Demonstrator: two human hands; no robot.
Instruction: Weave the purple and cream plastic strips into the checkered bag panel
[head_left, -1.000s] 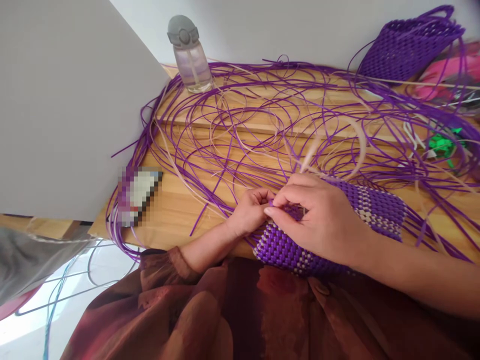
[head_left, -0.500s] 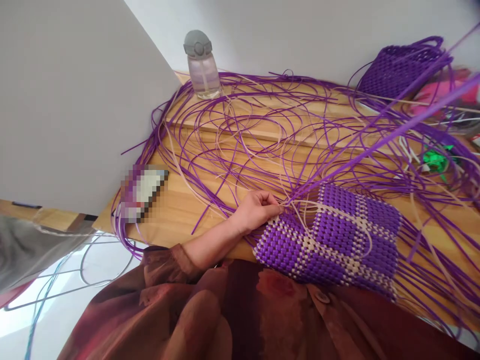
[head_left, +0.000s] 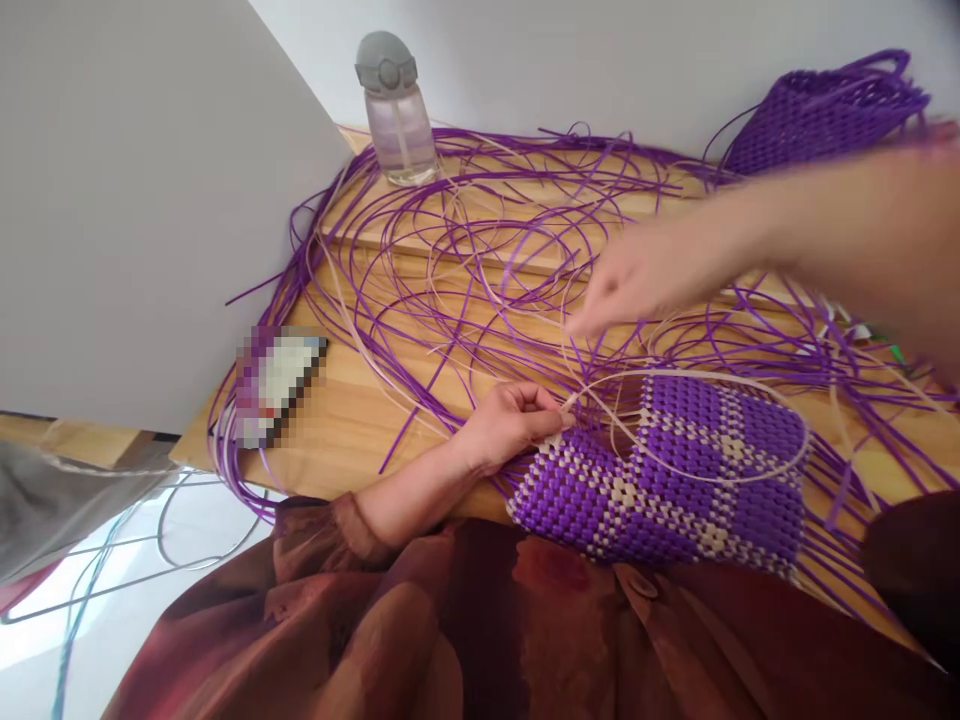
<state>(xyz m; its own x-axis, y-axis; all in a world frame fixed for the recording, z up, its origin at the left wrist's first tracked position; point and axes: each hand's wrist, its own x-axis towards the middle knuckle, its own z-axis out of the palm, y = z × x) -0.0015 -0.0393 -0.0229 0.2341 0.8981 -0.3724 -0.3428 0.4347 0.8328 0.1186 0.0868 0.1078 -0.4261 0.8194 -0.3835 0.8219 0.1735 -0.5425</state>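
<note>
A flat woven panel point(head_left: 675, 470) of purple and cream strips lies at the near edge of the wooden table point(head_left: 352, 420). My left hand point(head_left: 514, 420) rests at the panel's upper left corner, fingers pinched together on the strips there. My right hand point(head_left: 637, 275) hovers above the loose strips behind the panel; it is blurred by motion, and its fingers seem pinched near a cream strip point(head_left: 697, 375) that loops over the panel. Whether that hand grips the strip is unclear.
Loose purple and cream strips point(head_left: 487, 230) sprawl across the table. A clear bottle with a grey cap point(head_left: 394, 110) stands at the back by the wall. A woven purple basket point(head_left: 821, 115) sits at the back right. A pixelated flat object point(head_left: 274, 385) lies at the left edge.
My right hand pulled away out of view with a purple strip, then came back above the loose strips behind the panel. My left hand stayed at the panel's corner. A cream loop now lies over the panel.
</note>
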